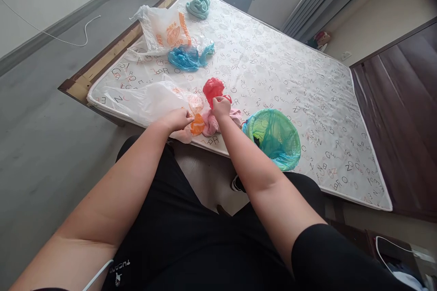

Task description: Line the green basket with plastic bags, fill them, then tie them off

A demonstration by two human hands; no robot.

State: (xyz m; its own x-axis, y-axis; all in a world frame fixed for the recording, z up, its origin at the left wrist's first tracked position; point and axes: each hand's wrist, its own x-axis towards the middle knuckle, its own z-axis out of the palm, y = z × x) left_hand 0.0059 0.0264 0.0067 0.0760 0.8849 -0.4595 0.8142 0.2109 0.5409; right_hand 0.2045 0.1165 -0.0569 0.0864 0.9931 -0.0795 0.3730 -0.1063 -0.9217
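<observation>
A white bag (153,103) with orange print sprawls across the near edge of a mattress (307,100), its puckered printed end pinched in the fingertips of the left hand (175,120). The right hand (221,107) closes on the gathered neck of a crumpled red bag (213,90), which bulges up just beyond the knuckles. A bunched pink towel (213,123) lies beneath that hand, touching the white bag's printed end.
</observation>
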